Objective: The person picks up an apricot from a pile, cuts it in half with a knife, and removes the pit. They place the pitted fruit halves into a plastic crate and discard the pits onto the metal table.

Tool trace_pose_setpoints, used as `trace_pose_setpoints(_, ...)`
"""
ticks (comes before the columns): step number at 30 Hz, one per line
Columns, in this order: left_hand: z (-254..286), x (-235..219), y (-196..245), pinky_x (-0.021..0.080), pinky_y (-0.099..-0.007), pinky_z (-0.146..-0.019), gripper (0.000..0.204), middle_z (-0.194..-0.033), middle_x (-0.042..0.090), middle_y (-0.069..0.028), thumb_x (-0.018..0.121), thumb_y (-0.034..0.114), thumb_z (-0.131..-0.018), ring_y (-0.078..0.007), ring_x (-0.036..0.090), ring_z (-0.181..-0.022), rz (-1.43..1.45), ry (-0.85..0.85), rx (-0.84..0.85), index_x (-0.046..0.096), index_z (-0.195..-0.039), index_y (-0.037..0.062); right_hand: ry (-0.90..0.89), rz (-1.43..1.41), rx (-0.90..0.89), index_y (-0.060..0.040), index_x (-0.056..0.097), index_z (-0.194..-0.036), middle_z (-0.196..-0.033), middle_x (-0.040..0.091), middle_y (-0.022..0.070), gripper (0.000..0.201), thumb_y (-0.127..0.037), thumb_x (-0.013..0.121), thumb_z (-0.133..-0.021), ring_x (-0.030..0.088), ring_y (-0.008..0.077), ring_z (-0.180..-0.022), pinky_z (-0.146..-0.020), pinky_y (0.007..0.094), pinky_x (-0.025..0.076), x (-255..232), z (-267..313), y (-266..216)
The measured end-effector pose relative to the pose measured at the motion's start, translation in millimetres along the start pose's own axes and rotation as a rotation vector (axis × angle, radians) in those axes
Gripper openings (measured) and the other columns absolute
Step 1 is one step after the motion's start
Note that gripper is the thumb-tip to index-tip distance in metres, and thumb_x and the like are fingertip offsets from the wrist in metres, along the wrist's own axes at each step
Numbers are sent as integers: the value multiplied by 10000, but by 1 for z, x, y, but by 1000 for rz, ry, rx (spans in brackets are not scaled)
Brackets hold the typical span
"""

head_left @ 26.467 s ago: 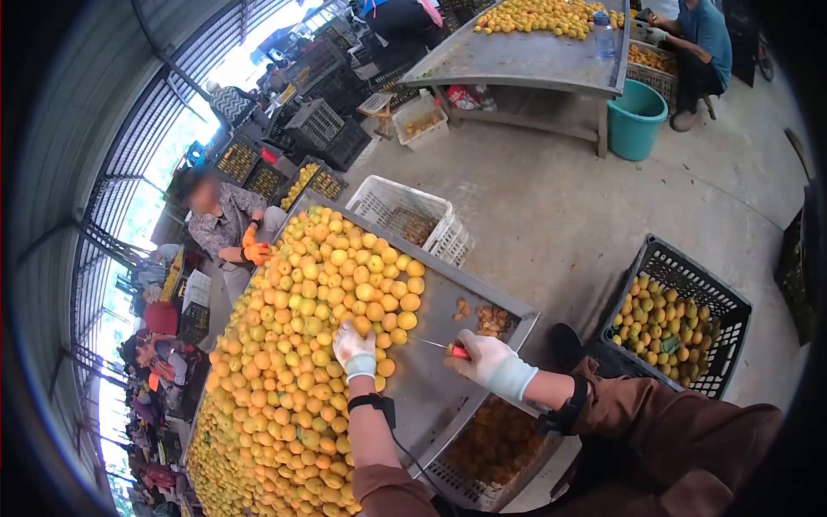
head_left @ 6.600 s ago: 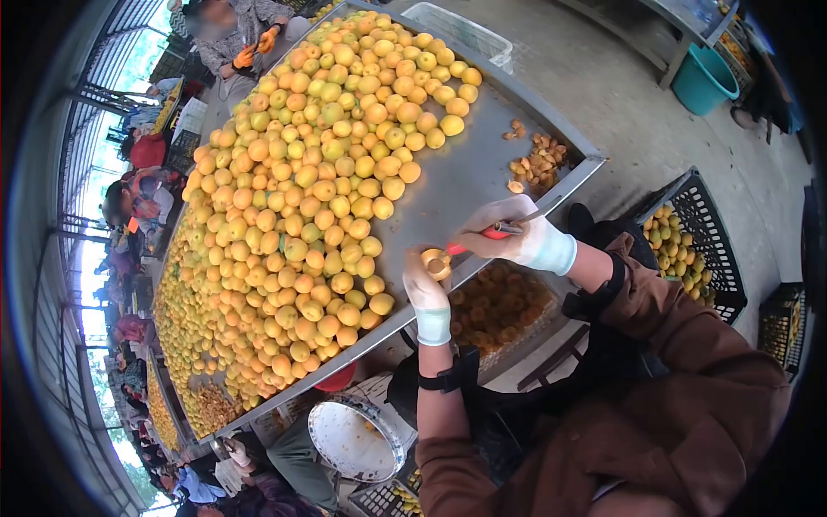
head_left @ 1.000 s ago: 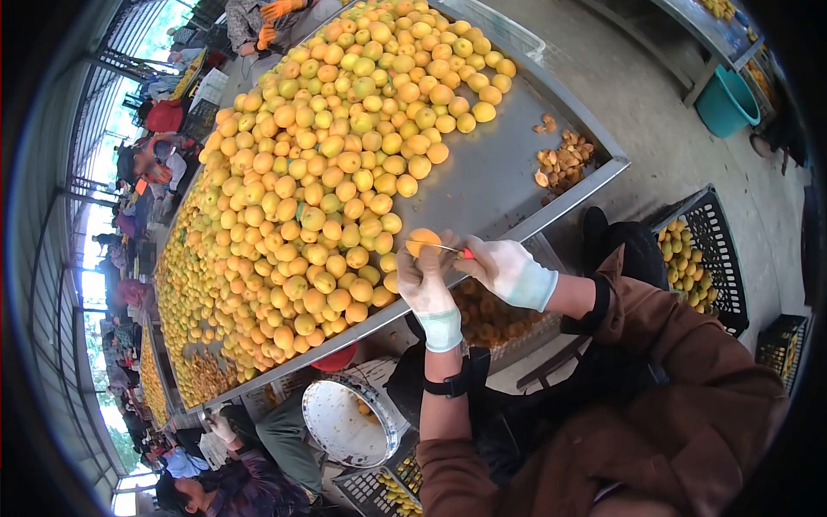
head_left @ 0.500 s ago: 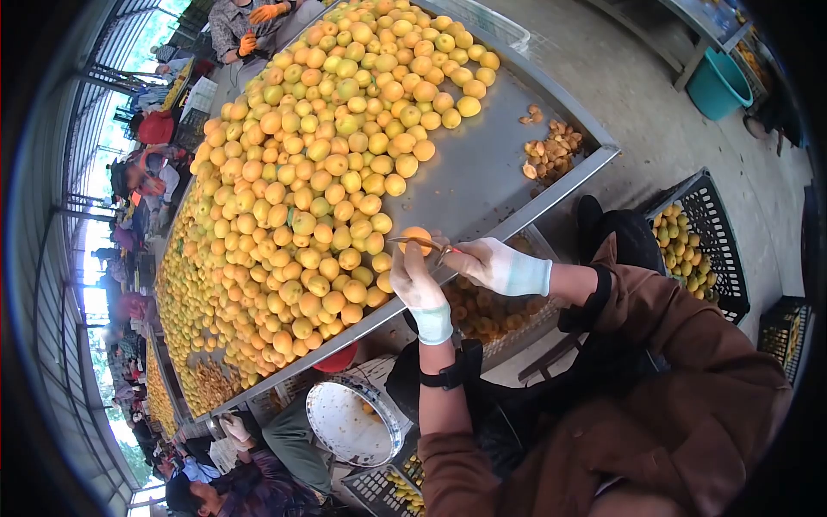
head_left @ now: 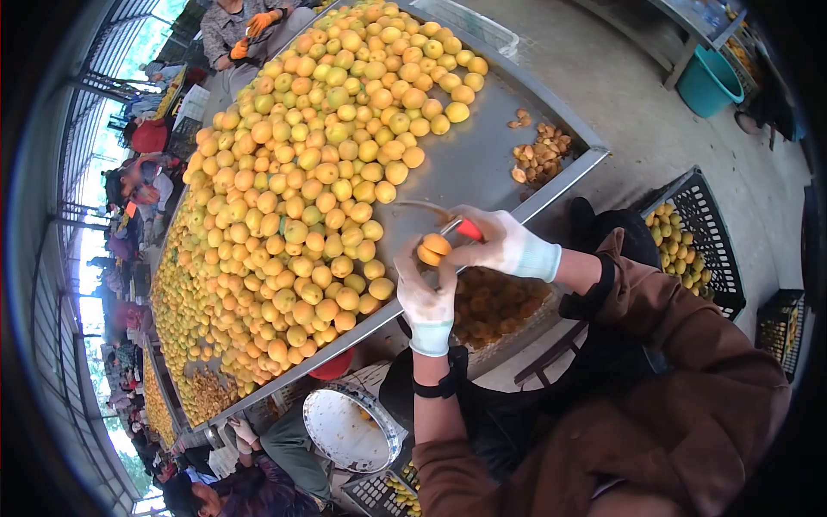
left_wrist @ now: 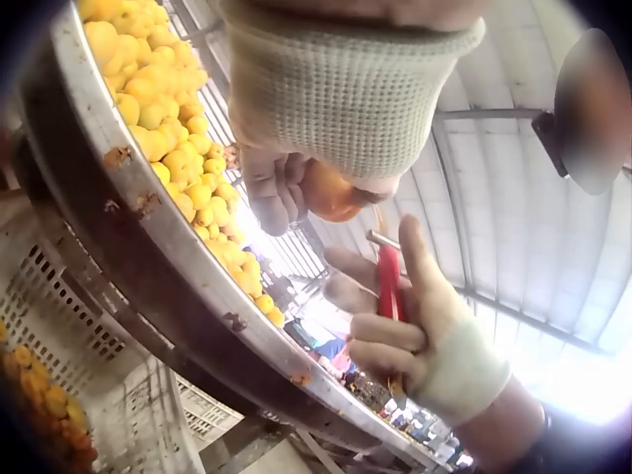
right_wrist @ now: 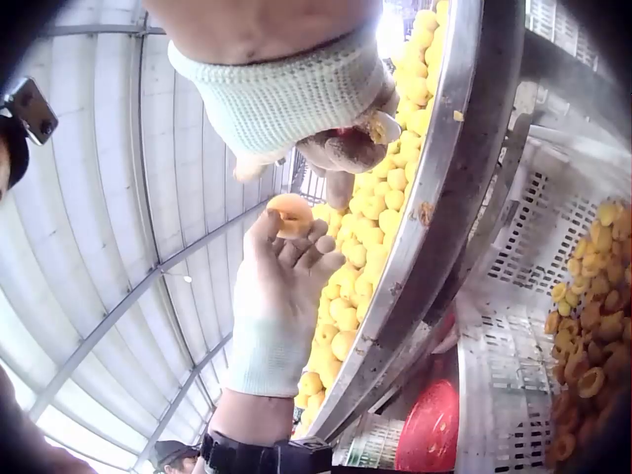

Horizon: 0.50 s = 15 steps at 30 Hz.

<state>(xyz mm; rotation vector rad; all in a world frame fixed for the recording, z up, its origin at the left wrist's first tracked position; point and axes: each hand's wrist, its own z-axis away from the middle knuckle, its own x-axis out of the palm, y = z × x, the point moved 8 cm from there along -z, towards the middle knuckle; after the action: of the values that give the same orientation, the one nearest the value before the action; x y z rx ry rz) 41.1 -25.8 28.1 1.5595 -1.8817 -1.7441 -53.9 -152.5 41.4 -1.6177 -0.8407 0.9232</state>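
My gloved left hand [head_left: 426, 297] holds an apricot [head_left: 432, 249] above the near rim of a metal table; a split line runs across the fruit. In the right wrist view, a hollow shows in the apricot [right_wrist: 289, 219]. My gloved right hand [head_left: 508, 246] grips a red-handled knife [head_left: 469, 228], its fingers close beside the fruit. The knife's red handle [left_wrist: 390, 284] and short metal collar show in the left wrist view; the blade is not clear there. A blurred, curved brownish streak [head_left: 422, 206] shows above the apricot in the head view.
A large heap of apricots [head_left: 301, 181] covers much of the metal table [head_left: 452, 168]. Brown pits [head_left: 541, 155] lie in its right corner. Below the rim stands a crate of apricot halves [head_left: 495, 306]. A white bucket [head_left: 353, 431] and a black crate [head_left: 702, 233] stand nearby. Other people sit around.
Half a second ago the blade lay across the apricot; now the knife handle is raised beside it and the fruit shows a split. The left hand keeps hold of the apricot.
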Motion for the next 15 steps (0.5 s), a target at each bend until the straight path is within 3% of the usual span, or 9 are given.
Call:
trace_pose_setpoints(1,3,5,11,534,-395,-794,467,-1071,608,-221,654,76,-806,-375,650,-925,37,0,120,477,-1229,-12,-46,-53,86,-123,623,-1067,-994,577,127,262,-141,671,-810,632,298,-804,-683,361,512,5,0,3)
trace_pose_setpoints(3,5,10,13,530,-413,-773,461,-1048,606,-222,658,58,-797,-375,652,-898,55,0,152,460,-1208,-2,-51,-99,72,-117,620,-1016,-1032,558,133,206,-149,668,-818,628,302,-800,-696,368,512,9,-2,15)
trace_pose_setpoints(6,7,13,17,529,-422,-747,415,-1041,605,-231,623,71,-824,-364,655,-860,-19,-3,239,462,-1200,-2,-65,92,-270,-91,584,-937,-1012,542,138,141,-136,653,-823,620,316,-750,-665,380,518,15,1,-2)
trace_pose_setpoints(7,8,15,21,527,-415,-740,374,-1020,606,-233,585,99,-853,-355,654,-842,-25,9,230,465,-1191,-4,-65,90,-268,-91,584,-937,-1012,542,138,141,-136,653,-823,620,316,-750,-665,380,518,18,0,3)
trace_pose_setpoints(9,10,14,25,525,-408,-732,339,-998,607,-234,547,127,-882,-346,653,-823,-32,16,215,467,-1183,-6,84,476,-632,-79,583,-937,-925,564,97,120,-160,634,-866,630,239,-725,-598,338,506,23,10,-16)
trace_pose_setpoints(10,10,13,19,523,-398,-738,314,-985,615,-217,507,153,-907,-328,650,-820,37,19,118,470,-1173,-9,84,474,-628,-79,583,-937,-925,564,97,120,-160,634,-866,630,239,-725,-598,338,506,25,11,-19)
trace_pose_setpoints(12,10,14,11,521,-389,-743,301,-972,623,-200,466,180,-932,-311,647,-817,105,21,21,472,-1163,-12,43,-309,-22,-38,565,-919,-744,548,47,184,-221,576,-925,575,134,-598,-490,278,439,20,0,15)
trace_pose_setpoints(13,9,13,0,484,-348,-690,290,-915,590,-147,434,207,-939,-253,595,-761,345,51,-77,483,-1135,0,44,-311,-21,-38,565,-919,-744,548,47,184,-221,576,-925,575,134,-598,-490,278,439,20,-1,17)
trace_pose_setpoints(15,7,18,-17,412,-267,-583,300,-799,524,-41,372,260,-952,-137,492,-649,824,112,-272,504,-1080,23,9,-613,353,-13,555,-901,-615,499,8,287,-293,515,-951,466,64,-487,-419,238,345,31,-1,51)
